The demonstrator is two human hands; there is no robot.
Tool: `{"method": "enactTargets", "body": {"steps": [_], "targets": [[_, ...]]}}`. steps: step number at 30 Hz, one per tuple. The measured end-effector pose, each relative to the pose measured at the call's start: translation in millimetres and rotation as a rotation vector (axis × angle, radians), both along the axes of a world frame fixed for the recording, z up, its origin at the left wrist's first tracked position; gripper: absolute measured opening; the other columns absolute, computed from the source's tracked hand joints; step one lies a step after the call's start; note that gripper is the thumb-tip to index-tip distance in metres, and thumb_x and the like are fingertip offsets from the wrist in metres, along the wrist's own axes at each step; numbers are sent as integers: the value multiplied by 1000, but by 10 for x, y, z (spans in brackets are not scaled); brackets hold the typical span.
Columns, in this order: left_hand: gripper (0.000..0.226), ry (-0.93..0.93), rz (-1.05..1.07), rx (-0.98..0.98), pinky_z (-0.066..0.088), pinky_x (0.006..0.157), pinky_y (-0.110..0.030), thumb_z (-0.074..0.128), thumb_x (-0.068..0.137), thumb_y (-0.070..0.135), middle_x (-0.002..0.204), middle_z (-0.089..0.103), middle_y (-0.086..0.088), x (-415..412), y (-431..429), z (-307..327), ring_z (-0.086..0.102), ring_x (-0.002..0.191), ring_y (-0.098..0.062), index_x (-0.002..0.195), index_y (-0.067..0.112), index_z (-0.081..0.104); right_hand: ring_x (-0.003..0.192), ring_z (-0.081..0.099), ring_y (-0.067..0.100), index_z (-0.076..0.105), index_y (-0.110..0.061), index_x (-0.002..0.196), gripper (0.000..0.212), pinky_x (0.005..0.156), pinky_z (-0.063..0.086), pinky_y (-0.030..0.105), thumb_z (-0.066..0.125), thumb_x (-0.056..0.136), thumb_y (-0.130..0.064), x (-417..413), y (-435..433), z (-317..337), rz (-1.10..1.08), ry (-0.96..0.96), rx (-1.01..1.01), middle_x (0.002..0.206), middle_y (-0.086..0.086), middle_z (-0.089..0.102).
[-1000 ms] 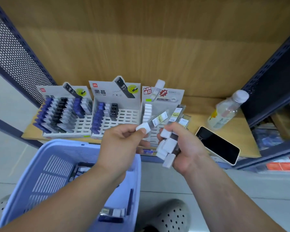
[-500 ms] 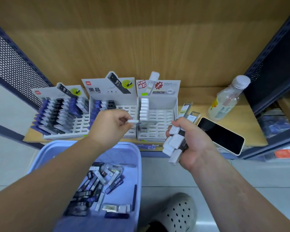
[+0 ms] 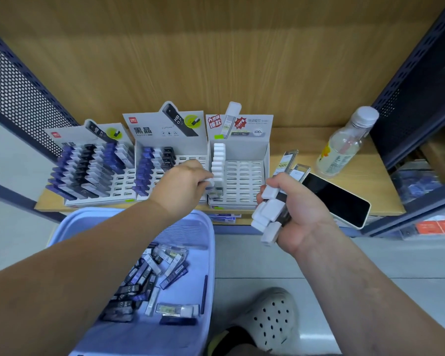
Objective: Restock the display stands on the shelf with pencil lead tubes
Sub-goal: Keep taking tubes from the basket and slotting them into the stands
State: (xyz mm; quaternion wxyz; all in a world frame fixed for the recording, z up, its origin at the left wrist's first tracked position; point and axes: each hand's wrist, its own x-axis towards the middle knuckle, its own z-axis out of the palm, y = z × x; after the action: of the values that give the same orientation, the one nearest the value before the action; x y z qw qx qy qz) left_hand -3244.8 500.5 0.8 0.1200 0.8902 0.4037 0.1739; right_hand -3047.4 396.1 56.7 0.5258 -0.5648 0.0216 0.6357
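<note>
Three white display stands sit on the wooden shelf (image 3: pixel 306 140). The left stand (image 3: pixel 93 165) is mostly full of dark and purple tubes. Only the left columns of the middle stand (image 3: pixel 165 160) are filled. The right stand (image 3: pixel 244 176) holds one column of white-capped tubes (image 3: pixel 219 163) at its left. My left hand (image 3: pixel 183 183) pinches a white-capped lead tube (image 3: pixel 211 182) at the front of that column, its lower end in the stand. My right hand (image 3: pixel 296 209) holds a bundle of white-capped tubes (image 3: pixel 267 214) in front of the right stand.
A blue basket (image 3: pixel 185 224) below the shelf edge holds several loose lead tubes (image 3: pixel 152 273). A phone (image 3: pixel 337 199) lies on the shelf right of my right hand, a plastic bottle (image 3: pixel 344 145) behind it. Perforated dark uprights flank the shelf. My shoe (image 3: pixel 270 319) is on the floor.
My left hand carried one white-capped tube from beside the bundle forward into the right stand's left column. The right hand stayed in place with its bundle. The view tilted down.
</note>
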Motion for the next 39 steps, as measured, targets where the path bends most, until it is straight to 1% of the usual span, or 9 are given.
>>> {"method": "enactTargets", "body": {"steps": [11,14,19,25,27,30,32,35,39], "targets": [[16,158,-99,-95,54,80,-45,64,91,7,94,69,-11,128,123,3,64,90,-34,101,7,76,51,55,15,56,-16,67,23,56,45,30,65,87,-10,-9,9,65,-29,95,46,64,1,58],[16,88,-30,-70,54,77,-43,70,88,9,90,72,-12,138,130,-28,65,85,-34,103,8,75,52,56,15,57,-15,71,19,58,46,30,66,87,-10,-12,14,59,-24,107,46,67,1,59],[10,-7,12,-1,57,62,-42,68,79,12,79,65,-10,117,126,-221,64,66,-32,74,6,75,57,58,16,60,-15,74,15,63,47,33,68,86,-11,-39,33,45,-3,100,42,72,3,62],[17,-96,34,39,57,64,-37,65,84,20,86,63,-6,167,29,-193,58,61,-21,93,12,78,58,58,17,64,-13,76,11,60,48,31,69,86,-12,-81,70,51,55,60,51,69,4,63],[19,-286,156,-94,52,71,-28,63,91,25,89,63,-2,291,-78,28,52,60,-8,103,16,75,58,57,18,65,-13,74,13,55,49,28,70,85,-10,-87,62,45,120,33,54,69,5,63],[18,-675,370,-812,45,60,-32,63,96,29,84,67,-3,496,-266,409,55,58,-20,101,15,73,57,59,17,69,-15,70,16,58,48,28,72,85,-11,-123,30,65,301,11,74,71,6,65],[22,-796,388,-1104,43,56,-33,68,92,31,80,66,-8,524,-352,530,53,58,-25,97,9,70,54,61,16,71,-14,72,14,54,50,25,72,85,-10,-172,15,90,388,-9,96,68,6,67],[14,-878,371,-1192,44,53,-30,71,88,25,73,63,-6,486,-459,573,54,60,-24,88,11,69,52,64,16,73,-14,81,8,47,51,22,71,86,-8,-224,11,103,371,-14,120,67,6,68],[7,-992,310,-1253,47,64,-31,76,79,16,77,66,-3,375,-585,497,58,71,-20,82,23,77,59,68,21,76,-11,93,9,50,54,27,71,86,-9,-237,28,69,279,29,132,79,10,72]]}}
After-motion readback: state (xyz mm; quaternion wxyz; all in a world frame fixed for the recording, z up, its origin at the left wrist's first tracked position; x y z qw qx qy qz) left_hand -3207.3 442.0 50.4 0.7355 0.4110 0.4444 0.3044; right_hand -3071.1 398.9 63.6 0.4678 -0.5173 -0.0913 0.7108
